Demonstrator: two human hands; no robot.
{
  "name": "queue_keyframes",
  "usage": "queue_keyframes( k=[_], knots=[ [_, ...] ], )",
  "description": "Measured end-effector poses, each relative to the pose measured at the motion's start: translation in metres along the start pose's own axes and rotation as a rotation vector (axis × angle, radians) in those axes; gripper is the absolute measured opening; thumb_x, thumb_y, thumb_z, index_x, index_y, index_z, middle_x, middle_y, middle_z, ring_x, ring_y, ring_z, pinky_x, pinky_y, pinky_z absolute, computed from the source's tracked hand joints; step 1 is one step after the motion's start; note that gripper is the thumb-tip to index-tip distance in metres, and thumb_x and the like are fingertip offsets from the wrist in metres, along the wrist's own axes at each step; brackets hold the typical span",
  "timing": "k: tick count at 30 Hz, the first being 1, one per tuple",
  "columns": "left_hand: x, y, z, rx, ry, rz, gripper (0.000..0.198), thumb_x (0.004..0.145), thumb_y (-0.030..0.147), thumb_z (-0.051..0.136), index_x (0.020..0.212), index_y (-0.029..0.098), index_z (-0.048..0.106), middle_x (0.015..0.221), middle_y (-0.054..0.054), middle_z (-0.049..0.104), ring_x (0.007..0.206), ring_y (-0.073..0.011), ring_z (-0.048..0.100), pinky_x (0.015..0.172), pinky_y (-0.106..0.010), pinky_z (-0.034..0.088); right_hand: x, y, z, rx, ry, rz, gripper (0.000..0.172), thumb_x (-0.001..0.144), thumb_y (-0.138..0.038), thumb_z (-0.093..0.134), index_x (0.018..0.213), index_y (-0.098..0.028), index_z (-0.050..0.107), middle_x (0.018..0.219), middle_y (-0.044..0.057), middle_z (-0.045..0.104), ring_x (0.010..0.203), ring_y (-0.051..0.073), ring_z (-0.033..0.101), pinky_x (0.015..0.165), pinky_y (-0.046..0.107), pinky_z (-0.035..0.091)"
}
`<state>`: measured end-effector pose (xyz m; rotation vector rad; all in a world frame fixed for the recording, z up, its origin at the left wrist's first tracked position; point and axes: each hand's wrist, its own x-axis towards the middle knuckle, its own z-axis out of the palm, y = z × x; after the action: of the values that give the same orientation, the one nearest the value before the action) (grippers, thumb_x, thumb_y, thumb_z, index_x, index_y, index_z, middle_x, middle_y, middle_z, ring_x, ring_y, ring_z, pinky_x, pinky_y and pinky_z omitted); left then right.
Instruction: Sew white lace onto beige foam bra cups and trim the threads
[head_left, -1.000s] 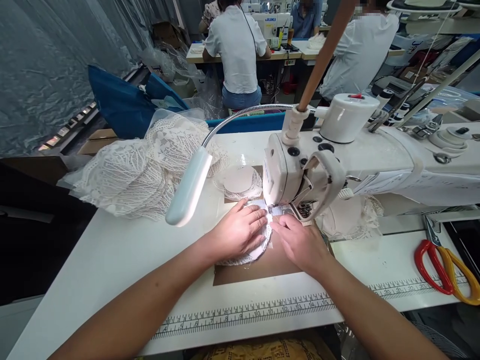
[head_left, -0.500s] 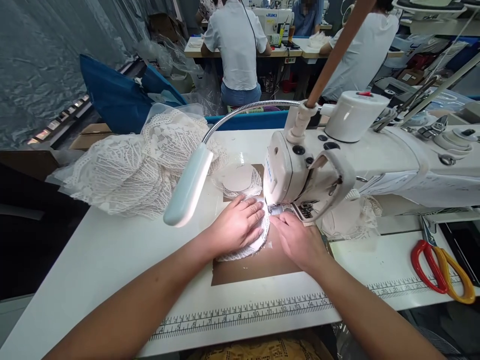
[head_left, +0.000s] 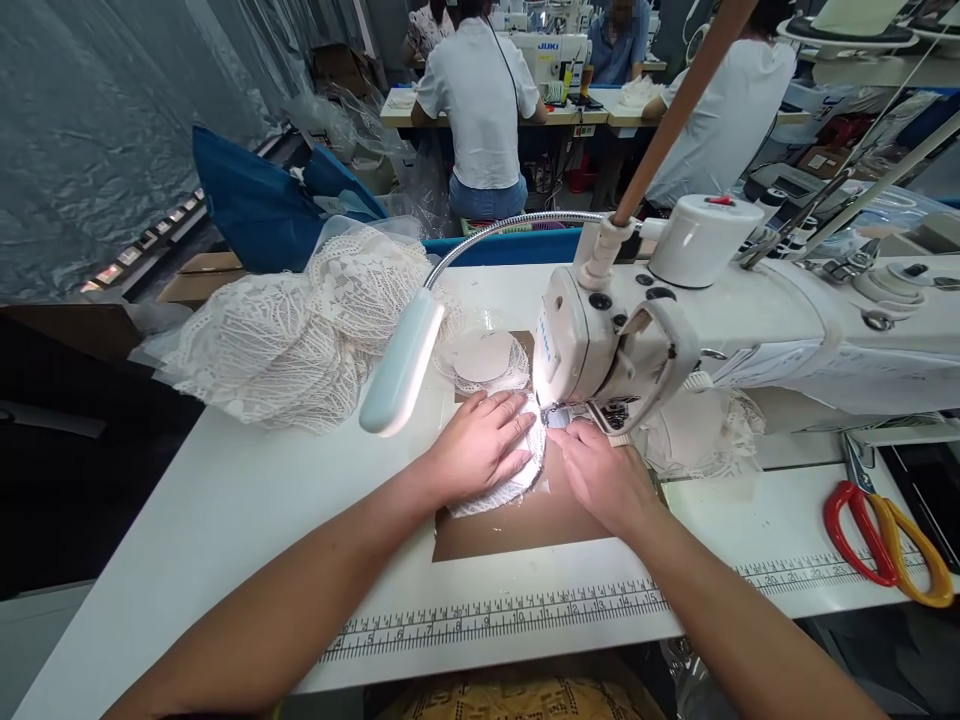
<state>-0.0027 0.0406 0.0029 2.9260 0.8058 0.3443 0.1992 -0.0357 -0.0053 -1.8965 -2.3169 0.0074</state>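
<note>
My left hand [head_left: 480, 447] lies flat, fingers slightly apart, on a white lace-covered oval pad [head_left: 523, 484] under the sewing machine's head [head_left: 574, 335]. The pad's right edge runs by the presser foot [head_left: 555, 412]; its left part is hidden beneath the hand. My right hand [head_left: 600, 470] is closed just right of the foot, thumb and forefinger together at the pad's edge. Whether they pinch the edge or only touch it, I cannot tell. A brown sheet [head_left: 495, 540] lies under the work. Behind my left hand rests another oval lace piece [head_left: 487, 360].
A pile of white lace pieces [head_left: 262, 345] lies at the table's left. A lamp [head_left: 403, 360] on a bent neck hangs over the table. More lace [head_left: 701, 430] sits behind my right hand. Scissors [head_left: 862, 520] lie at right, above a printed ruler [head_left: 525, 622]. People work at machines beyond.
The whole view has shifted slightly to the right in the frame. The lace pad has turned or slid a little under my left hand. Both hands keep nearly the same places beside the presser foot.
</note>
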Motion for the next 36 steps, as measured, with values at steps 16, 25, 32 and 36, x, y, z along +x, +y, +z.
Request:
queue_keyframes(
  k=[16,25,32,36],
  knots=[
    [-0.047,0.065,-0.04,0.05,-0.209,-0.263,0.035,0.087,0.038,0.055,0.111,0.013,0.058,0.115,-0.016,0.057,0.099,-0.0286,0.053,0.075,-0.038,0.049,-0.007,0.014,-0.012,0.046,0.085,-0.157,0.03,0.092,-0.019,0.043,0.107,-0.019,0.068,0.092,0.006,0.066,0.074,0.017,0.053,0.067,0.028,0.033],
    [-0.061,0.064,-0.065,-0.224,-0.189,-0.236,0.042,0.092,0.04,0.049,0.129,0.02,0.051,0.129,-0.01,0.056,0.11,-0.025,0.056,0.085,-0.036,0.052,-0.027,0.03,-0.036,-0.094,-0.158,-0.096,0.023,0.089,-0.018,0.052,0.108,-0.017,0.064,0.097,0.007,0.063,0.088,0.021,0.056,0.069,0.029,0.038],
    [0.008,-0.016,-0.054,-0.172,0.084,-0.305,0.038,0.093,0.028,0.04,0.122,0.012,0.059,0.131,-0.012,0.055,0.122,-0.0263,0.051,0.104,-0.039,0.041,-0.023,0.018,-0.034,-0.219,-0.254,-0.084,0.04,0.083,-0.001,0.045,0.119,-0.012,0.059,0.099,0.012,0.063,0.088,0.023,0.058,0.065,0.031,0.039],
    [0.04,-0.045,-0.042,-0.229,-0.069,-0.492,0.052,0.081,0.028,0.056,0.131,0.013,0.051,0.133,-0.013,0.053,0.121,-0.0314,0.05,0.102,-0.04,0.04,-0.021,0.019,-0.034,-0.154,-0.299,-0.037,0.046,0.083,0.0,0.04,0.124,-0.013,0.056,0.105,0.013,0.062,0.088,0.023,0.059,0.065,0.031,0.04]
  ],
)
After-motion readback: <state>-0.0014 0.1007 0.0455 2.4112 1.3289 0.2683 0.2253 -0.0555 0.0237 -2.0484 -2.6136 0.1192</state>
